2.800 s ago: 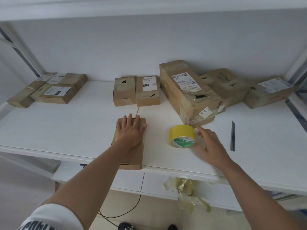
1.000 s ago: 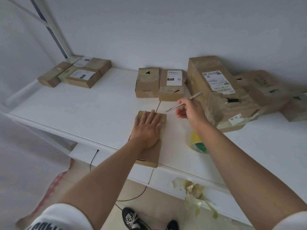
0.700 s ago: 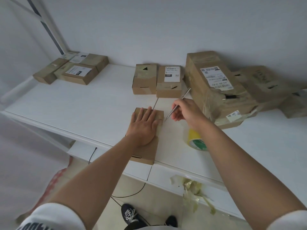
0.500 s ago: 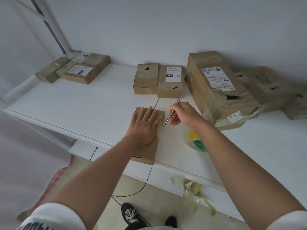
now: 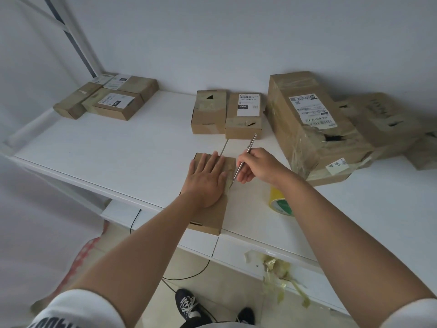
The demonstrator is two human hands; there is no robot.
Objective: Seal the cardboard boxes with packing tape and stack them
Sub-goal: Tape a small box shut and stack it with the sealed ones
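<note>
We have the flat cardboard box (image 5: 214,209) lying at the near edge of the white surface (image 5: 118,152), overhanging it a little. Our left hand (image 5: 206,179) presses flat on its lid, fingers straight and spread. Our right hand (image 5: 256,165) pinches a thin metal blade (image 5: 246,158) like a pen, fingers curled round it, the tip at the box's right edge, where a strip of tape seems to run. The yellow tape roll (image 5: 280,202) lies on the surface just right of the box, partly hidden by our right forearm.

We judge this box nearly sealed, with the tape being trimmed. Stacking is not yet done for it: two small boxes (image 5: 227,114) sit side by side further back, a low pile (image 5: 108,98) at far left, and bigger cartons (image 5: 314,124) at right look torn.

Compared with half a second ago, the blade tip has slid nearer along the box's edge, and our left hand has stayed put.
</note>
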